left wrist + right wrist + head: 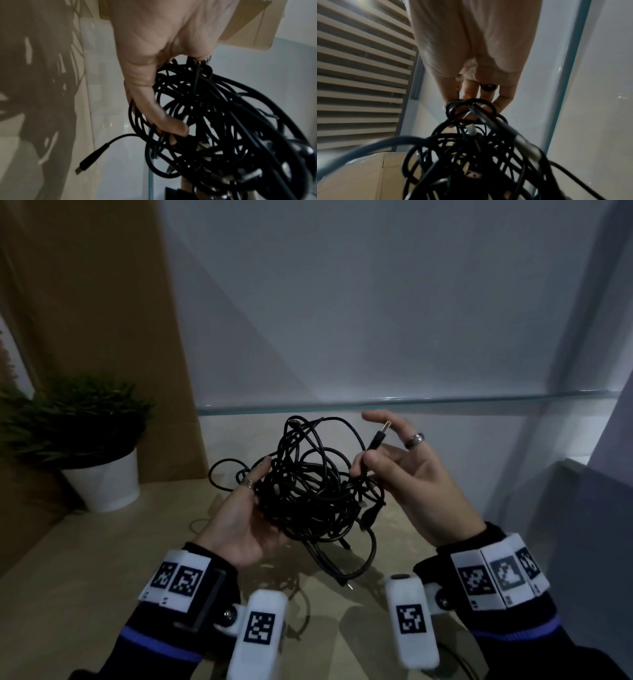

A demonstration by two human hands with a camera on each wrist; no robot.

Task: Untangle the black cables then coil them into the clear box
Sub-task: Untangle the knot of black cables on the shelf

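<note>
With the left hand gripping the cable tangle and the right hand pinching a plug just right of it, a hard tug could tighten the knots

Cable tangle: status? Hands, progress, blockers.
Left hand grips the cable tangle, held above the table. Right hand pinches one cable below its USB plug. Still knotted; clear box not identifiable.

black cables, white pot with green plant, black-and-white checked wrist tags, beige table
</note>
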